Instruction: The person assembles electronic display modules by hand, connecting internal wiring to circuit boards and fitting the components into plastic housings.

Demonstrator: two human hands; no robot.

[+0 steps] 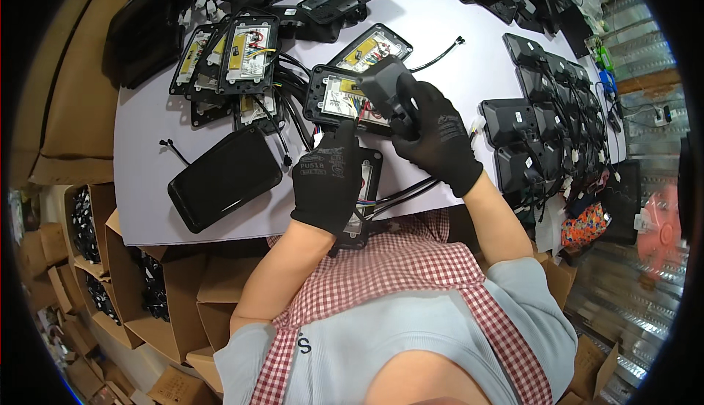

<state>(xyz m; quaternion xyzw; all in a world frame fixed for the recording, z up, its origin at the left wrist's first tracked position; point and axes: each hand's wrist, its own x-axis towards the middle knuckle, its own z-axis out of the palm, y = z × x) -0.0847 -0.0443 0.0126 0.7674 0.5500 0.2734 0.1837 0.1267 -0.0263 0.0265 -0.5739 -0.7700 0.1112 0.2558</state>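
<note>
My left hand [330,174], in a black glove, is at the near edge of an open black housing [314,101]. Its fingers are bunched close to thin coloured wires [358,109]; what lies between the fingertips is hidden. In my right hand [444,137], also gloved, is a black boxy device [383,85] with a narrower part in my grip. It hangs over the right side of the housing, whose inside shows a white board and a yellow block. Another open housing [372,167] lies partly under my left hand at the table edge.
More open housings [249,53] are stacked at the left, with black cables. A glossy black panel [224,179] lies at the front left. Rows of black units [510,123] cover the right side of the white table [147,207]. Cardboard boxes [172,299] stand below; a pink fan [658,233] is at the far right.
</note>
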